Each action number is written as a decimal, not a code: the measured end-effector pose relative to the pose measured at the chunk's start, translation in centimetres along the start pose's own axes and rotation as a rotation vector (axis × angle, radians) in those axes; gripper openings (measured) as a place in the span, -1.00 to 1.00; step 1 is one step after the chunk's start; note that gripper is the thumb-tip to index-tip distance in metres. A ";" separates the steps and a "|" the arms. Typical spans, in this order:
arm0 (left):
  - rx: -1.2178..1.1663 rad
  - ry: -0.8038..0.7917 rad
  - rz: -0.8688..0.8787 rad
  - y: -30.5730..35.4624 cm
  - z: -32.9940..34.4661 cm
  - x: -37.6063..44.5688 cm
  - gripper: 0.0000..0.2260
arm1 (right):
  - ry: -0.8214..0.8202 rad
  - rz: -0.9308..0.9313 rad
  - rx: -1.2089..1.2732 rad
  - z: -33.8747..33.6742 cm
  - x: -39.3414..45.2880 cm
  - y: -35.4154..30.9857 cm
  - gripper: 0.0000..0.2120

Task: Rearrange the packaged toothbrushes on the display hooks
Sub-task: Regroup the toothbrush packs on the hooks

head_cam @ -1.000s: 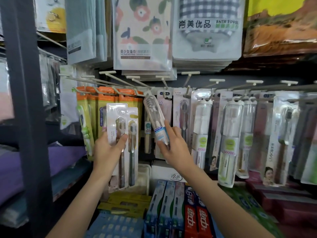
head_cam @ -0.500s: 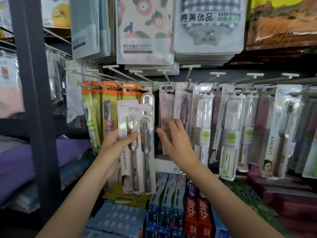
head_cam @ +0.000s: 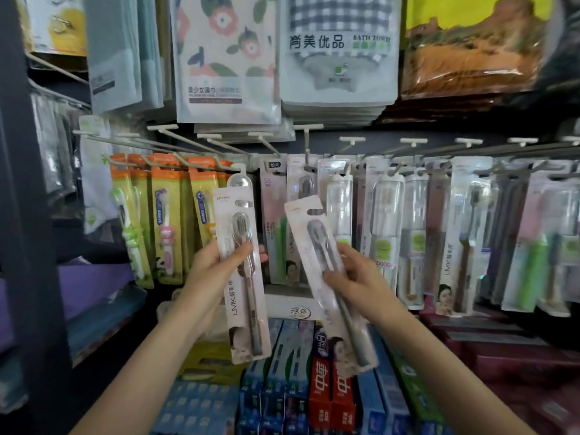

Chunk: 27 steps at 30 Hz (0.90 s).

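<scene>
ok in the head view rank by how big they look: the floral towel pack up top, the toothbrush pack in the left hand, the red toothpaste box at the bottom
1. floral towel pack
2. toothbrush pack held by the left hand, though it sits nearer the camera
3. red toothpaste box, partly cut off below

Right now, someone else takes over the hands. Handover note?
Left hand grips one LMK toothbrush pack, roughly upright, off the hooks.
Right hand grips a second matching pack, tilted top-left, also off the hooks.
Display hooks behind carry orange-topped packs at left and clear tube packs at right.
Done: two packs in hand.
Left: hang both on a hook; which one I cannot tell.
</scene>
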<state>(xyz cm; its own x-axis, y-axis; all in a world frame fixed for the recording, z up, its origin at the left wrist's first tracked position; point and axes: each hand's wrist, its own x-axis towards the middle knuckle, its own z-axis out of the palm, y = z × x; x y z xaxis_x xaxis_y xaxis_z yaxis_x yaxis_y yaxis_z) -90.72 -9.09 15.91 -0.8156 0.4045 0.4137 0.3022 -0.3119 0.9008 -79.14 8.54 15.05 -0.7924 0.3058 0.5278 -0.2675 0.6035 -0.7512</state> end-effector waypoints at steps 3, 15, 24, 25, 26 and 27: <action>-0.041 0.002 -0.019 -0.3 0.9 0.1 -0.77 | 0.044 -0.035 -0.059 -1.9 -0.2 -0.6 -0.73; 0.078 -0.091 -0.061 -0.2 3.0 -0.4 -0.86 | 0.357 -0.034 -0.117 -4.5 1.3 -2.6 -0.92; -0.141 -0.252 -0.048 1.4 6.1 -1.4 -0.83 | 0.316 -0.261 -0.303 -3.4 -1.2 -2.2 -0.72; -0.190 -0.266 -0.050 1.6 6.9 -1.4 -0.83 | 0.199 -0.260 -0.291 -2.8 -1.5 -2.4 -0.76; -0.223 -0.268 -0.049 1.8 7.8 -1.4 -0.83 | 0.117 -0.251 -0.286 -2.3 -1.6 -2.3 -0.79; -0.239 -0.266 -0.047 1.9 8.6 -1.4 -0.84 | 0.084 -0.239 -0.267 -2.1 -1.5 -2.2 -0.81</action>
<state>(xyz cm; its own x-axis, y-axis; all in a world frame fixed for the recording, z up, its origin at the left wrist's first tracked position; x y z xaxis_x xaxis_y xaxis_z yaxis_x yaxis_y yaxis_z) -84.82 -2.88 18.18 -0.6590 0.6232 0.4211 0.1180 -0.4672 0.8762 -76.21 8.27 16.69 -0.6741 0.1852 0.7151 -0.2785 0.8329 -0.4782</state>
